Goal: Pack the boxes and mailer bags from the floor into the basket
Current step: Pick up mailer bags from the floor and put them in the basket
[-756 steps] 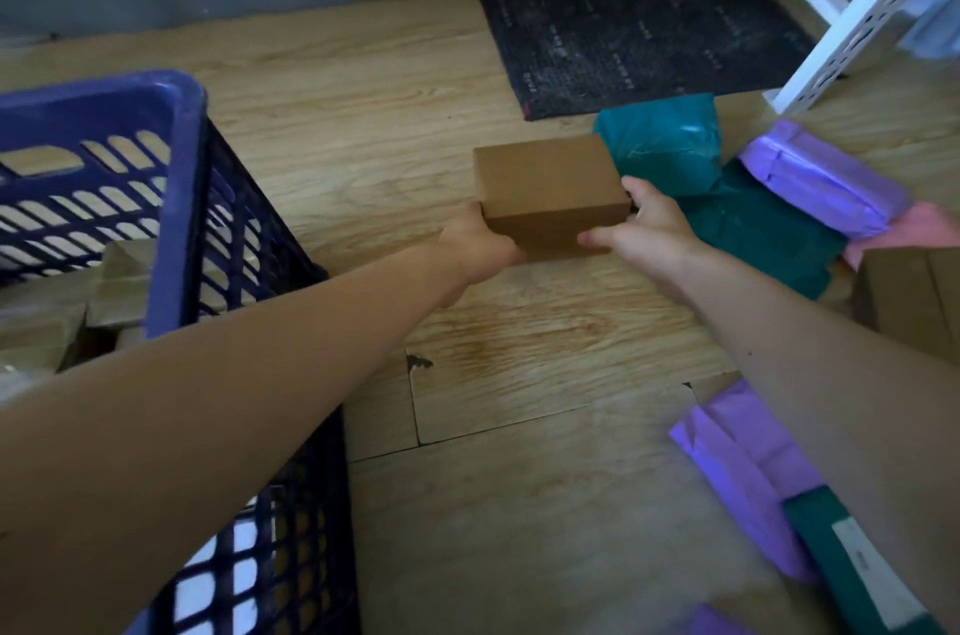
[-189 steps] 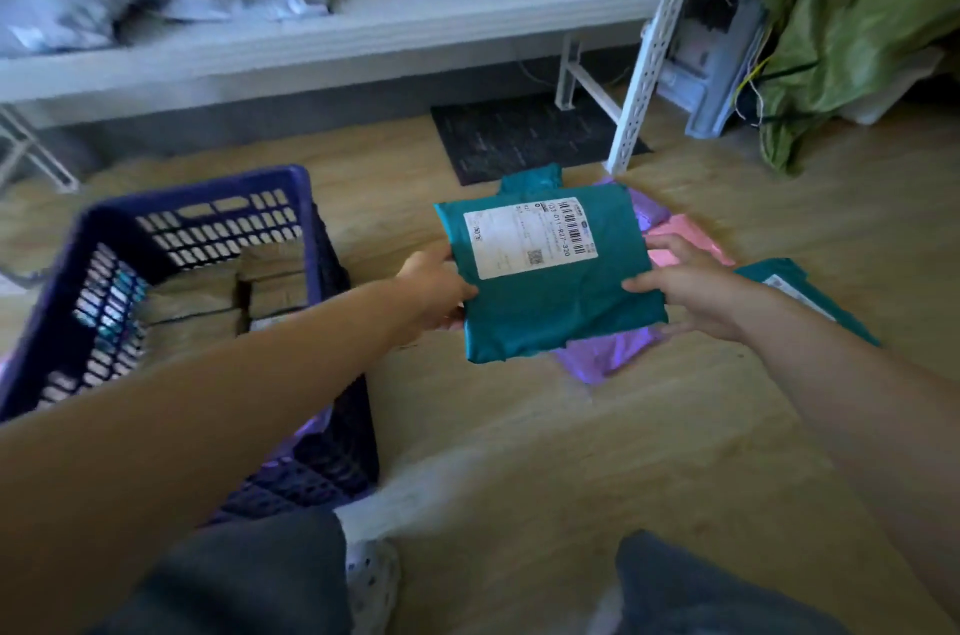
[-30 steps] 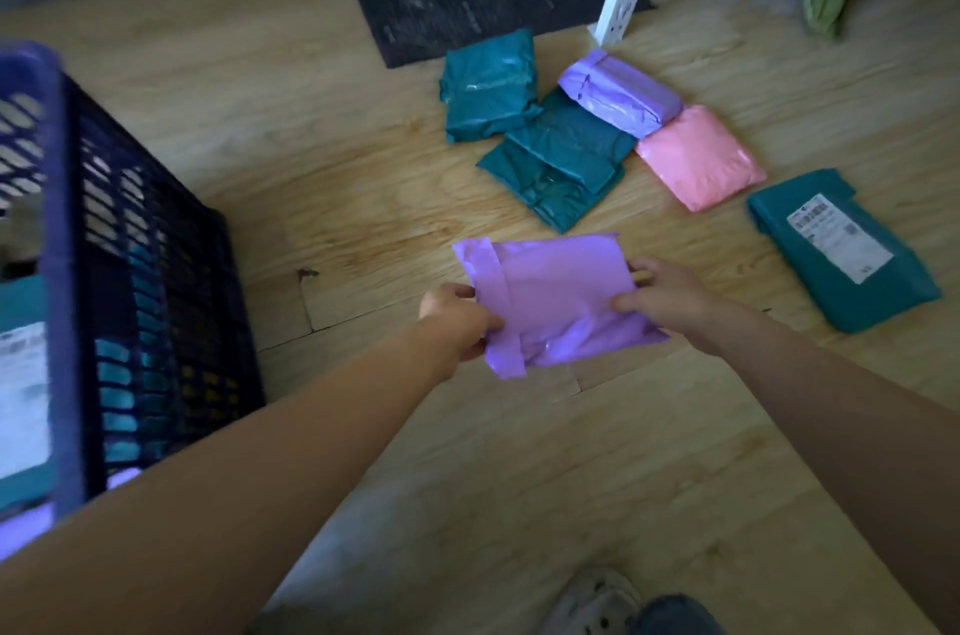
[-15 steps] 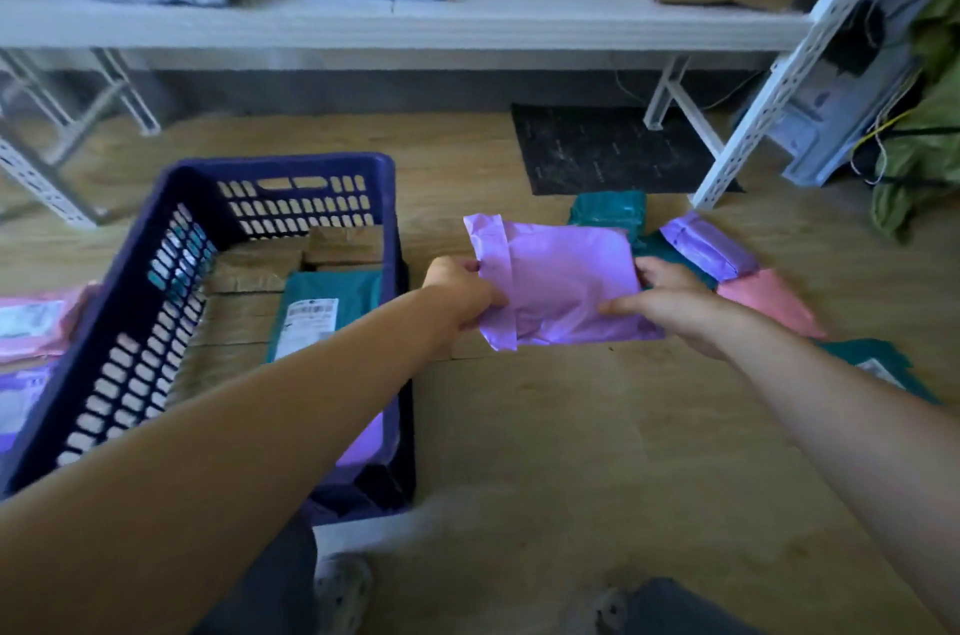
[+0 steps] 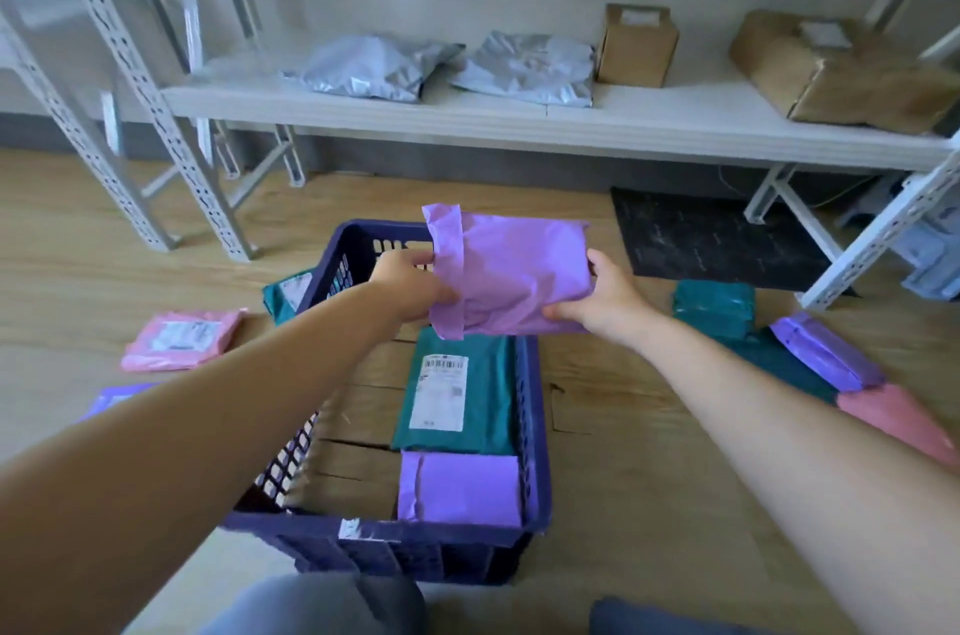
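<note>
My left hand (image 5: 410,286) grips the left edge of the purple mailer bag (image 5: 514,270) and my right hand (image 5: 602,301) grips the right edge. The hands are apart, with the bag held between them in the air above the far part of the basket (image 5: 534,426).

I judge that the bag is light and soft. It bends, and its film looks a little slippery, so the two short edges seem better to hold than the loose folded flap at the left.

Inside the basket, cardboard boxes (image 5: 358,411) cover the bottom. A teal mailer (image 5: 467,395) lies on them along the right wall, and a second purple mailer (image 5: 462,489) lies just in front of it. The open room is at the left side and the far end, over the boxes. The rim looks low, so I think the bag can go straight down.

More bags wait on the floor: a pink bag (image 5: 182,338) at the left, and a teal bag (image 5: 714,307) and a purple bag (image 5: 826,359) at the right.
</note>
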The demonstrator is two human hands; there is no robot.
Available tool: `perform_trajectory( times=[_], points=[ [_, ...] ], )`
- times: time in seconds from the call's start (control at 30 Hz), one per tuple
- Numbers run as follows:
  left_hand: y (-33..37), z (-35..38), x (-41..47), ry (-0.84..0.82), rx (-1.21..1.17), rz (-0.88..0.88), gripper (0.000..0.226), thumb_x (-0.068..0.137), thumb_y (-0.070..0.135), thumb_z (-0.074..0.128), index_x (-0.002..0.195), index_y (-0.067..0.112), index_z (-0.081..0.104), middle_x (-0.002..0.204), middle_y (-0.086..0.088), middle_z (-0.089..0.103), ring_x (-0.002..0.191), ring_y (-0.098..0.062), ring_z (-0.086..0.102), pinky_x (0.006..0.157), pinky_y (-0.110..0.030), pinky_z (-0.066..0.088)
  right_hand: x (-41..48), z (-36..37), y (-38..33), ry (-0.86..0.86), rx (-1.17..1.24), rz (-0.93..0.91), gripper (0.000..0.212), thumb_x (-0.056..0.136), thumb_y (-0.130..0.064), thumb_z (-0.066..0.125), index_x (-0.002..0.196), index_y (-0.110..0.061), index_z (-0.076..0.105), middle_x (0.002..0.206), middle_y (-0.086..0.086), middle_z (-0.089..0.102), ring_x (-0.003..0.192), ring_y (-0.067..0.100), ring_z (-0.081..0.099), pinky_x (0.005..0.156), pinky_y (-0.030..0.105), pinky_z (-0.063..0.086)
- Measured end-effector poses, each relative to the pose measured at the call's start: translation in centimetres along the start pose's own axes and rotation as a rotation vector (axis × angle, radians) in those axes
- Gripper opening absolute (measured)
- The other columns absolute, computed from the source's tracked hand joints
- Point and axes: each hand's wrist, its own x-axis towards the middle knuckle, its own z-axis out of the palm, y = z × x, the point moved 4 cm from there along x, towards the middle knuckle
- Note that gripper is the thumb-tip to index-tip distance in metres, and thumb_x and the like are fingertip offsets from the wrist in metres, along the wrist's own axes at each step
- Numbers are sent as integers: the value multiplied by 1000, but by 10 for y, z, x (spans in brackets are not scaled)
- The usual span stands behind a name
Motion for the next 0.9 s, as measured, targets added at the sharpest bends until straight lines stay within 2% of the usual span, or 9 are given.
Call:
perform_trajectory(
  times=[0.1, 0.13, 0.2, 0.23, 0.3, 0.4, 0.53, 0.67, 0.9],
  points=[
    [-19, -19, 31, 10, -13, -20, 39, 76, -5, 68, 113, 6, 65, 88, -8, 62, 61, -15, 55, 55, -23, 49, 21, 32, -4, -19, -16, 13, 74, 65, -7, 82, 128, -14, 44, 103, -1, 58, 94, 18, 58, 76, 28, 47],
    [-25, -23, 42, 13, -12, -31, 33, 76, -5, 68, 106, 8, 67, 90, -9, 63, 66, -17, 57, 59, -25, 51, 29, 42, -3, -29, -18, 23, 75, 65, -6, 81, 129, -14, 43, 105, -1, 59, 95, 19, 58, 79, 29, 48],
    [-40, -29, 63, 9, -19, -63, 28, 78, -5, 66, 102, 10, 67, 95, -11, 65, 80, -21, 60, 75, -35, 56, 47, 62, 2, -57, -32, 36, 82, 67, -6, 79, 137, -16, 37, 116, 1, 59, 99, 19, 58, 82, 31, 50],
    [-47, -30, 73, 6, -25, -79, 30, 78, -5, 65, 104, 9, 67, 97, -12, 66, 83, -23, 61, 82, -39, 56, 55, 71, 4, -73, -49, 40, 89, 70, -7, 78, 144, -19, 30, 124, 0, 56, 100, 18, 57, 81, 29, 49],
    [-63, -32, 93, 9, -21, -102, 26, 79, -6, 63, 97, 12, 66, 99, -14, 67, 85, -24, 61, 88, -45, 55, 72, 88, 8, -105, -92, 55, 96, 77, -9, 73, 152, -24, 16, 131, -3, 47, 104, 15, 50, 79, 22, 42],
    [-84, -28, 122, 7, -10, -145, 22, 81, -6, 60, 81, 15, 63, 93, -11, 64, 83, -24, 59, 85, -41, 54, 95, 110, 22, -139, -167, 78, 90, 82, -13, 69, 152, -27, 15, 148, 5, 36, 126, 20, 44, 88, 22, 40],
    [-104, -14, 152, -17, -13, -193, 31, 82, -7, 56, 109, 4, 66, 86, -8, 63, 83, -25, 60, 75, -36, 54, 122, 132, 42, -158, -294, 121, 76, 84, -22, 67, 148, -30, 27, 144, 12, 38, 126, 29, 46, 95, 30, 44],
    [-118, -3, 176, -33, 8, -258, 35, 85, -6, 52, 115, 7, 63, 80, -3, 60, 91, -30, 64, 85, -40, 56, 143, 147, 61, -158, -351, 133, 54, 87, -36, 63, 138, -28, 47, 139, 12, 46, 118, 32, 52, 96, 33, 46],
    [-138, 6, 212, 0, 47, -284, 39, 84, -3, 52, 119, 10, 64, 95, -7, 63, 94, -27, 64, 89, -36, 54, 177, 172, 86, -166, -412, 213, 46, 92, -25, 55, 137, -30, 48, 141, 12, 44, 118, 35, 52, 99, 36, 45]
  ],
)
